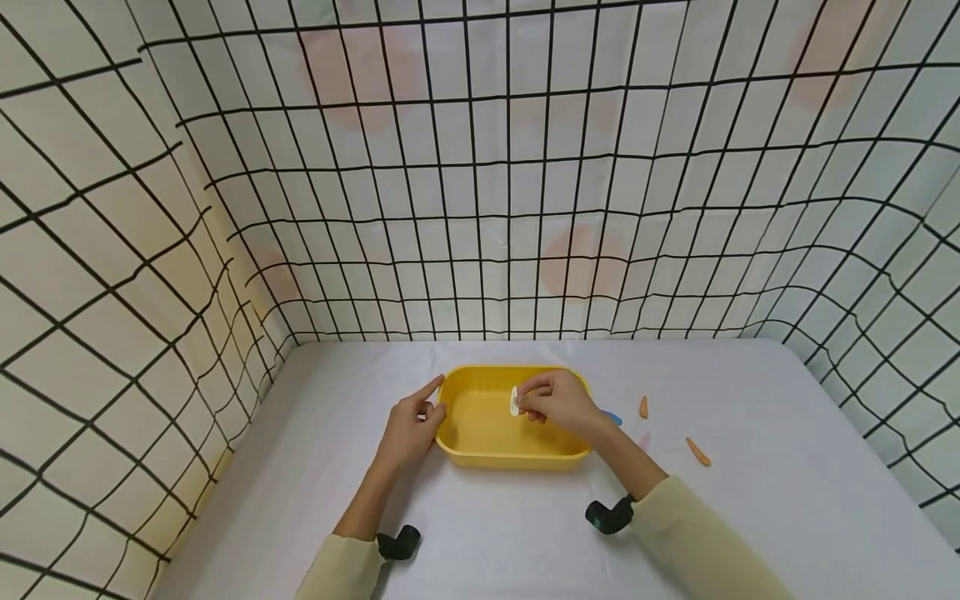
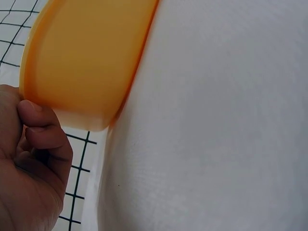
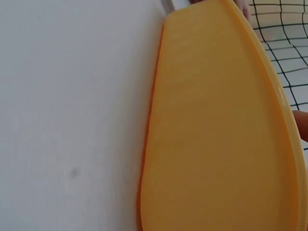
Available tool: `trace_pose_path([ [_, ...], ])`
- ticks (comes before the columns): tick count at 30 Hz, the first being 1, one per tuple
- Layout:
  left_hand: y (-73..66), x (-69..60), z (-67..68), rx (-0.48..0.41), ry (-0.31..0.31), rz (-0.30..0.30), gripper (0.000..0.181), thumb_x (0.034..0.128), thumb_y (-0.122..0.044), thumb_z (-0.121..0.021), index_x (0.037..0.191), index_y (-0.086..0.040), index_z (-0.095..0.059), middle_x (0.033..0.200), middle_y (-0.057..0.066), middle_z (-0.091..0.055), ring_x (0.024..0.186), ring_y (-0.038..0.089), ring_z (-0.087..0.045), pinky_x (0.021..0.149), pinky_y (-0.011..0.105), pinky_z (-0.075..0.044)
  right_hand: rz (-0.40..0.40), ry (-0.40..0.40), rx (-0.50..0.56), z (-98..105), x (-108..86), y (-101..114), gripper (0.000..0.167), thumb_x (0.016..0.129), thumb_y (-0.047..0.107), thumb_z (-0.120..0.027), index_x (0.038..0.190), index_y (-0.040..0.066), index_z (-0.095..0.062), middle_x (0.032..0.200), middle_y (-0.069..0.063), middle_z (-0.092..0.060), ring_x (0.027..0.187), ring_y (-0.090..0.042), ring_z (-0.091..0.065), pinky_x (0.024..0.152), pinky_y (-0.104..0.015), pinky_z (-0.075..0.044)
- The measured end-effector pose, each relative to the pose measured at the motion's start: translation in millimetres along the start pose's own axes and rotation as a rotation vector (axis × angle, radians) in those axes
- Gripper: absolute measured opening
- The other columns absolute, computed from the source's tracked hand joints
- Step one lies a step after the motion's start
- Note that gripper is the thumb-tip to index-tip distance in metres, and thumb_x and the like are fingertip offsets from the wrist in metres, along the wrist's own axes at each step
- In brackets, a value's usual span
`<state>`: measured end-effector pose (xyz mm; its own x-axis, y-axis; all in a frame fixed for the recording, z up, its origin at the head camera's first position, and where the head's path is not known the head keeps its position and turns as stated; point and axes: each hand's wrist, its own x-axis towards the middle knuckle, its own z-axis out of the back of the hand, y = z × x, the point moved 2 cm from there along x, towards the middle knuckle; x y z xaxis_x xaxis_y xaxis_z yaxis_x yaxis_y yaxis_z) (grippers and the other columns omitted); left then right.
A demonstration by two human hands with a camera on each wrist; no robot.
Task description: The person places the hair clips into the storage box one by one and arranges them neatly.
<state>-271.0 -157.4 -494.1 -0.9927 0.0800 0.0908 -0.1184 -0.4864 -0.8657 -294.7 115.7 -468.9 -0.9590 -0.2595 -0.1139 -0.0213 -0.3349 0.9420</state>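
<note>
A yellow plastic tray [image 1: 480,423] stands on the white-covered table. My left hand [image 1: 410,429] holds it at its left end, index finger and thumb against the rim; in the left wrist view, the bent fingers [image 2: 43,130] meet that rim. Over the right half of the tray, my right hand [image 1: 557,402] pinches a small, thin white oval piece [image 1: 513,401] between thumb and fingertips. This piece is upright, above the tray floor, and its exact kind is unclear. In the right wrist view the tray's wall [image 3: 216,120] fills most of the picture and hides the pinched piece.
Two small orange tapered pieces, one farther back [image 1: 643,407] and one nearer [image 1: 698,452], lie right of the tray. A blue piece [image 1: 612,417] and a pale pink piece [image 1: 645,439] show partly beside the right forearm. Black wire grid [image 1: 480,217] encloses the table's back and sides.
</note>
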Motion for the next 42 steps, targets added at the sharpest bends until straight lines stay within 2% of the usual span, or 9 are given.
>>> trace_pose_path([
  [9,1.5,0.8,0.1,0.0,-0.012,-0.006,0.054,0.0998,-0.02,-0.062,0.153,-0.019,-0.052,0.061,0.001,-0.051,0.048,0.014,-0.046,0.047,0.021,-0.043,-0.09,0.025,-0.007,-38.3,10.8,8.7,0.011,0.092,0.013,-0.076,0.1,0.005,-0.076,0.079,-0.008,-0.075,0.062,-0.017,-0.064,0.061,-0.023,-0.056],
  [17,1.0,1.5,-1.5,-0.004,-0.007,0.003,0.054,0.0996,-0.02,-0.062,0.153,-0.019,-0.052,0.062,0.001,-0.051,0.048,0.015,-0.048,0.047,0.022,-0.044,-0.095,0.054,-0.035,-63.1,17.6,15.3,0.01,0.092,0.011,-0.075,0.097,0.002,-0.076,0.077,-0.009,-0.075,0.061,-0.017,-0.066,0.059,-0.024,-0.057],
  [29,1.3,0.4,-1.0,-0.036,-0.019,-0.04,0.054,0.0974,-0.015,-0.061,0.151,-0.019,-0.054,0.058,-0.002,-0.05,0.045,0.01,-0.042,0.044,0.021,-0.038,-0.117,0.065,-0.104,-81.6,30.3,14.8,0.007,0.09,0.008,-0.074,0.09,0.002,-0.077,0.07,-0.008,-0.072,0.055,-0.015,-0.063,0.054,-0.023,-0.055],
  [42,2.3,0.8,-2.3,-0.039,-0.02,-0.037,0.054,0.0979,-0.017,-0.061,0.152,-0.018,-0.053,0.058,-0.003,-0.049,0.045,0.009,-0.042,0.044,0.02,-0.037,-0.144,0.093,-0.147,-89.1,35.2,11.4,0.007,0.09,0.005,-0.073,0.086,0.0,-0.075,0.07,-0.008,-0.071,0.054,-0.015,-0.065,0.055,-0.023,-0.057],
])
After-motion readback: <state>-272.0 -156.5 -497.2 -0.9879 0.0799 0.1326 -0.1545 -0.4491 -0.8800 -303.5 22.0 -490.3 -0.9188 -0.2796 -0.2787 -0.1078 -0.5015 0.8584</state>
